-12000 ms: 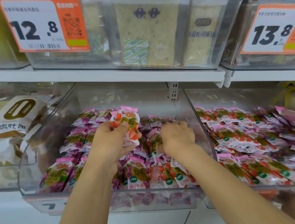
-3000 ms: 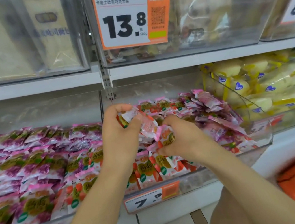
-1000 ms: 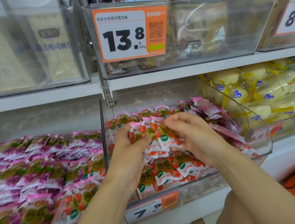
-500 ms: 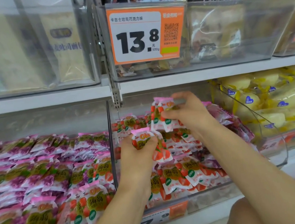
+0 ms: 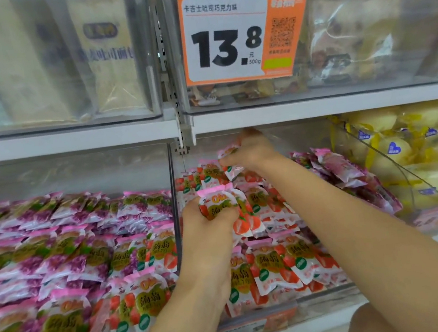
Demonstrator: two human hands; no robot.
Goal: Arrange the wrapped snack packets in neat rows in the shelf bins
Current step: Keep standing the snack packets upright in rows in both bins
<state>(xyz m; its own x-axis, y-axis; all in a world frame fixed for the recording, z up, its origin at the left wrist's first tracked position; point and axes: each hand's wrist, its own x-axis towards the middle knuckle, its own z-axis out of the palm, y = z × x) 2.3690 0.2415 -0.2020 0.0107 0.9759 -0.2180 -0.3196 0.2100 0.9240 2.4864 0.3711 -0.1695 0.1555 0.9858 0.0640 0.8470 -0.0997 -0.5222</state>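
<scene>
Here, in the head view, my left hand [image 5: 206, 224] clutched a bunch of strawberry packets [image 5: 221, 203] above the middle bin [image 5: 262, 324], fingers pinching them; my right hand [image 5: 249, 151] pinched one packet [image 5: 228, 151] toward that bin's back. I judged the crowded bunch might slip and scatter the rows.

- left hand [image 5: 209, 223]: bare, no glove, no ring or watch visible
- right hand [image 5: 249, 153]: bare too, nothing worn on fingers or wrist
- both forearms bare up to the frame edge, no sleeve in view
- bare knee or leg at bottom right corner, no clothing visible on it
- hand detail soft from motion blur
</scene>
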